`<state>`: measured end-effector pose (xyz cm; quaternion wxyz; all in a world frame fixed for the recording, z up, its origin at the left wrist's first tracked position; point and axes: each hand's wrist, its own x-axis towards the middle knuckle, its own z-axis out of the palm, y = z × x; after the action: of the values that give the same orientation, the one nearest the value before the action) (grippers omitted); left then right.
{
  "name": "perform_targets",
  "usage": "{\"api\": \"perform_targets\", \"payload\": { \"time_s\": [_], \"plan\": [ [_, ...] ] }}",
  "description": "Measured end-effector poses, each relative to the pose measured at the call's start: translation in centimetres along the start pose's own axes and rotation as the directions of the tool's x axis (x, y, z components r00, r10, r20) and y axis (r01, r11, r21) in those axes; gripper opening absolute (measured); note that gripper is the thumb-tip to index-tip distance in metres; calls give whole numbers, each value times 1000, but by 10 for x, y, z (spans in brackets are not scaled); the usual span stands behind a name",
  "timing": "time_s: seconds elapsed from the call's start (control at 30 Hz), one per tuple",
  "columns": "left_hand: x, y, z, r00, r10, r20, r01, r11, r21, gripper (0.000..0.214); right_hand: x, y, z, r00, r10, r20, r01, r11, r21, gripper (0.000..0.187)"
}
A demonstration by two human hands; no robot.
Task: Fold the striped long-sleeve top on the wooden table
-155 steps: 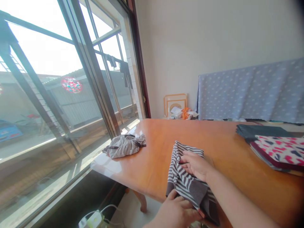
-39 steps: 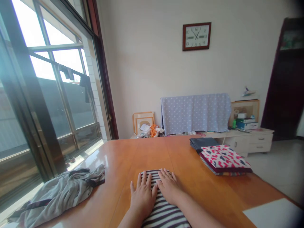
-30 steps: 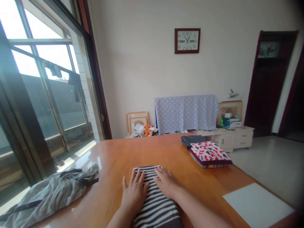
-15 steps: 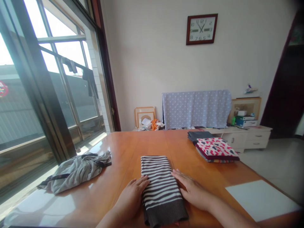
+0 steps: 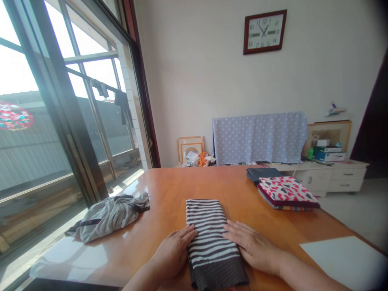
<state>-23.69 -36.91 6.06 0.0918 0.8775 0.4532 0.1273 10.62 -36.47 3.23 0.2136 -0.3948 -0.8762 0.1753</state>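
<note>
Your left hand [image 5: 172,258] and right hand [image 5: 251,246] are open and flat, gripping nothing, pressed against both long edges of the folded striped sweater [image 5: 209,242]. It lies on the wooden tabletop [image 5: 182,182], ribbed hem toward you. White sheet [image 5: 342,262] near right. Crumpled grey garment [image 5: 107,216] left. Farther right: pink-patterned folded stack [image 5: 287,193], dark folded cloth [image 5: 262,173] behind it.

Seemingly free passage between the striped sweater [image 5: 212,242] and grey shirt [image 5: 109,216]
</note>
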Motion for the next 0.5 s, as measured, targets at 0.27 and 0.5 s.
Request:
{"api": "perform_targets", "payload": {
  "time_s": [0.27, 0.5],
  "plan": [
    [-3, -3, -5, 995, 97, 4, -97, 995, 12, 58, 6, 0, 4, 998, 41, -48, -34, 991, 129, 45],
    [10, -8, -7, 996, 78, -49, -81, 994, -75, 42, 24, -1, -9, 988, 146, -49, -134, 972, 195, 43]
  ]
}}
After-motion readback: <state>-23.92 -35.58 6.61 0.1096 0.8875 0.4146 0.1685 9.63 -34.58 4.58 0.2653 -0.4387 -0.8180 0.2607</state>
